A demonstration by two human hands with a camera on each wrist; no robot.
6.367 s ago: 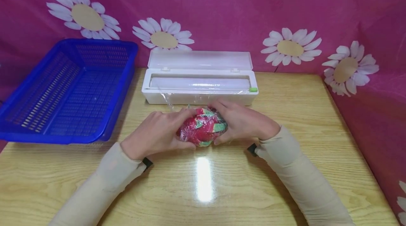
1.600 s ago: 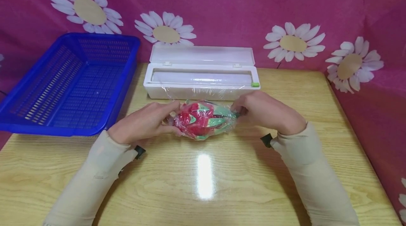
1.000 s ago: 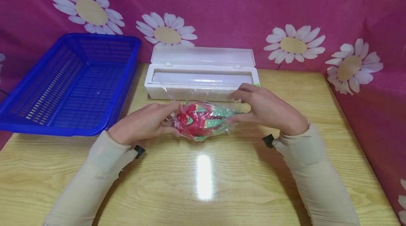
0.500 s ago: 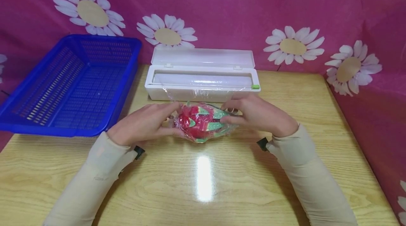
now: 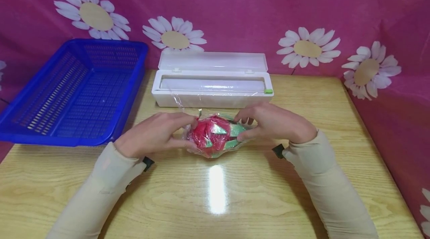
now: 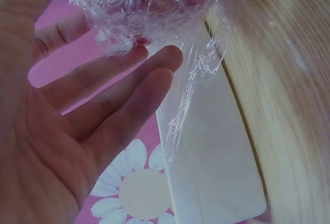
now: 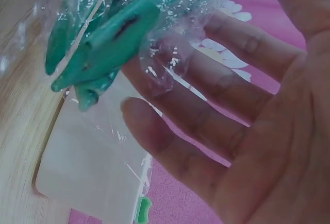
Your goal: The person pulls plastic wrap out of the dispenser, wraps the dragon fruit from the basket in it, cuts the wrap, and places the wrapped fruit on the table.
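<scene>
Backdrop: a pink cloth (image 5: 235, 4) printed with white daisies hangs behind and to the right of everything.
Counter: a pale wood-grain counter (image 5: 215, 194) carries all the things, with a bright glare spot on it in front of the hands.
Basket: a blue slatted plastic basket (image 5: 20, 134) sits at the far left, its near left corner past the counter's edge.
Dispenser: a white cling-film dispenser (image 5: 211, 99) lies along the back of the counter, lid open and leaning toward the cloth, a green slider (image 5: 268, 91) at its right end.
Film: a clear sheet of cling film (image 5: 178, 101) runs from the dispenser's front edge down to the fruit; in the left wrist view it hangs as a crinkled strip in front of the white box.
Dragon fruit: a red toy dragon fruit (image 5: 215, 136) with green scales rests on the counter just in front of the dispenser, between both hands, wrapped in the film.
Left hand: the left hand (image 5: 152, 134) cups the fruit's left end, fingers (image 6: 129, 90) nearly straight and spread against the bunched film.
Right hand: the right hand (image 5: 273, 123) is at the fruit's green right end, thumb and fingertips bent onto the wrapped tips; it seems to be pinching the film there, though the wrist view shows the fingers (image 7: 206, 95) only loosely spread behind the film.
Sleeves: both forearms wear beige sleeves (image 5: 322, 179).
</scene>
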